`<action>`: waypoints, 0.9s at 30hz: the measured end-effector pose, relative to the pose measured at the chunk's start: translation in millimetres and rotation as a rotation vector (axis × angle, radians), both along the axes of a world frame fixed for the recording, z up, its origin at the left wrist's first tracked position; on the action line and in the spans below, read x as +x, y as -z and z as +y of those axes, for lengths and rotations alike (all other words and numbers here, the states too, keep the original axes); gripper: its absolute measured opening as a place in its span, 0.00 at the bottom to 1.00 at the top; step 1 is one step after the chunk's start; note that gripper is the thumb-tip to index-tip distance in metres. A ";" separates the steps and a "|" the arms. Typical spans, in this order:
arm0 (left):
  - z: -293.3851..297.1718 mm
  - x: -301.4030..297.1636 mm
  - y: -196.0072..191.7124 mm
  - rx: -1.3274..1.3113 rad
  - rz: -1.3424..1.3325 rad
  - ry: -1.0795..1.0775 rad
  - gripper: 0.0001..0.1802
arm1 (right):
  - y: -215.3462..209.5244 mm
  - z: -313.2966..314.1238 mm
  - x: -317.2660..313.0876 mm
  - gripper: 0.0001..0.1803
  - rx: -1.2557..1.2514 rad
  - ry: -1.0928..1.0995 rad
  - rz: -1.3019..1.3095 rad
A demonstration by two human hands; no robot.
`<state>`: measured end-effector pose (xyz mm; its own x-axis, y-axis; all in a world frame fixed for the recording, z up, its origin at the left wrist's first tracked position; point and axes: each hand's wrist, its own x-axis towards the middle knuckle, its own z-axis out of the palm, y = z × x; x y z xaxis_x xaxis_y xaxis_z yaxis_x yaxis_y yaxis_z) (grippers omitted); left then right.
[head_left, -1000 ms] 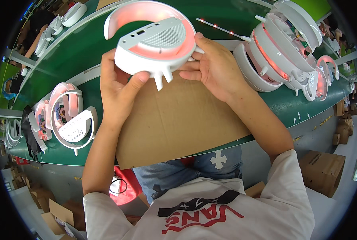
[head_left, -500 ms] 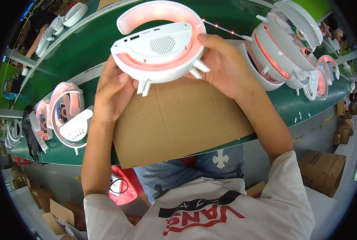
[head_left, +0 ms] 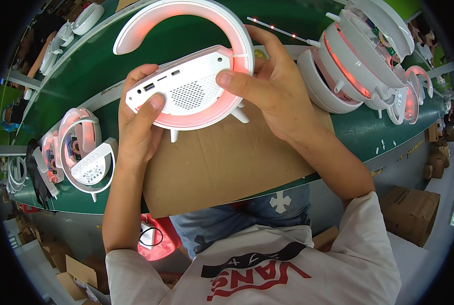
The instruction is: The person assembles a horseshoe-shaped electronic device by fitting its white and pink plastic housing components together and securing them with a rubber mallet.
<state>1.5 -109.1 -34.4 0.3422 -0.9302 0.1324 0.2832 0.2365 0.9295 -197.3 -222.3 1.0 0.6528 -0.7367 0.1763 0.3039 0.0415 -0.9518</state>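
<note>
A white C-shaped speaker lamp [head_left: 188,95] glows pink in front of me, held up above a flat cardboard sheet [head_left: 227,168]. Its face with the perforated speaker grille and a row of ports is turned toward me, and short feet point downward. My left hand [head_left: 139,124] grips its lower left end, thumb beside the grille. On the lamp's right side, my right hand [head_left: 270,86] is closed round the ring, its thumb pressing near the grille's upper right corner. The fingers behind the lamp are partly hidden.
Stacked white lamp housings [head_left: 344,71] stand on the green table [head_left: 359,133] at the right. More glowing lamp parts [head_left: 87,152] lie at the left. A thin lit LED strip [head_left: 275,29] extends behind my right hand. A cardboard box [head_left: 409,213] sits below at right.
The lamp has tilted so its grille and port face shows more fully, and it has come closer. Both thumbs now lie on that face; the right hand has shifted up along the ring.
</note>
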 end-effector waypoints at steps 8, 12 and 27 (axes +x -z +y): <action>-0.5 0.9 3.1 -0.011 -0.041 0.013 0.36 | 2.4 0.5 -1.9 0.45 0.007 0.009 -0.039; 0.6 -2.6 1.3 -0.031 -0.079 -0.009 0.36 | 1.4 0.8 -2.8 0.43 -0.019 0.034 -0.038; 0.1 -5.0 -3.2 0.007 -0.089 -0.036 0.40 | 7.3 -2.4 2.2 0.40 0.072 0.061 -0.054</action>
<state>-3.5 -109.0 -31.2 0.3628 -0.9185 0.1575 0.1904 0.2385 0.9523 -195.1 -224.7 -6.3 0.5972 -0.7869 0.1554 0.3588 0.0889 -0.9292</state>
